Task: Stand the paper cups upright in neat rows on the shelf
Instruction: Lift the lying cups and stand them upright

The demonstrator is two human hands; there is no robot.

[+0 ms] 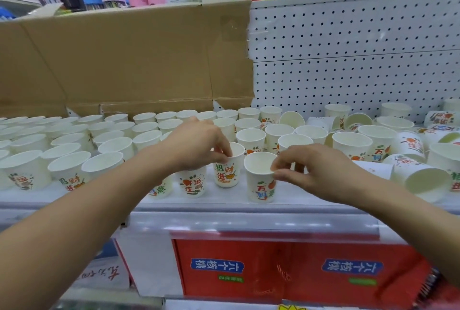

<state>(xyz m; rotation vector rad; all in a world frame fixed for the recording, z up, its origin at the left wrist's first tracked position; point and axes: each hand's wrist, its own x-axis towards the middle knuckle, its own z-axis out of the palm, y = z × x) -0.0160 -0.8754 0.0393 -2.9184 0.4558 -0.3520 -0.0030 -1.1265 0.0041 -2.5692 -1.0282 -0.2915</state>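
Note:
White paper cups with red, orange and green print cover the white shelf (224, 200). Upright rows (74, 140) fill its left and middle. My left hand (199, 145) pinches the rim of an upright cup (227, 173) near the front. Just to its right, my right hand (311, 168) pinches the rim of another upright cup (260, 182) at the shelf's front edge. Several cups (423, 180) on the right side lie tipped over, mixed with upright ones.
A brown cardboard sheet (129, 61) stands behind the left rows, a white pegboard panel (348, 61) behind the right. Red boxes (286, 272) sit on the shelf below. Bags and packets fill the shelf above.

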